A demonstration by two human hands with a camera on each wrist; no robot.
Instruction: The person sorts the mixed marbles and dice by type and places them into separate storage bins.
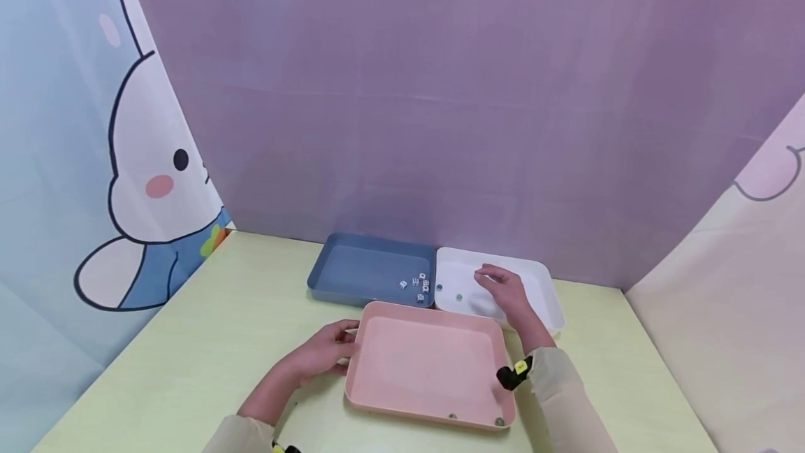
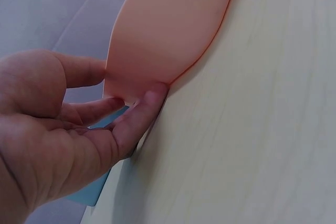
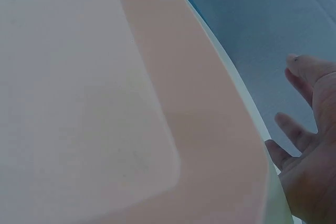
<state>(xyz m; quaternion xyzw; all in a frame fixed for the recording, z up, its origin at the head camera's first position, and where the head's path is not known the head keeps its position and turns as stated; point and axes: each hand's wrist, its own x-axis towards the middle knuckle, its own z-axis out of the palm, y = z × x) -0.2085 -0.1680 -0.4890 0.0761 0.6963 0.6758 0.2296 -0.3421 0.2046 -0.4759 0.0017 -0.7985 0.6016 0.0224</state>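
My left hand (image 1: 323, 351) grips the left side of a pink tray (image 1: 434, 362), fingers spread between its rim and its bottom edge in the left wrist view. Two small greenish beads (image 1: 499, 421) lie along the tray's near right edge. Above a white tray (image 1: 541, 285) hovers my right hand (image 1: 505, 291), thumb and forefinger close together and the other fingers apart. Whether something small sits between those fingertips I cannot tell. Left of that hand, two more greenish beads (image 1: 459, 297) lie in the white tray.
Behind the pink tray, a blue tray (image 1: 358, 271) adjoins the white one. Several white dice (image 1: 421, 284) are gathered at its right end. A purple curtain (image 1: 440, 103) hangs behind the pale yellow table (image 1: 220, 313), with printed cloths at both sides.
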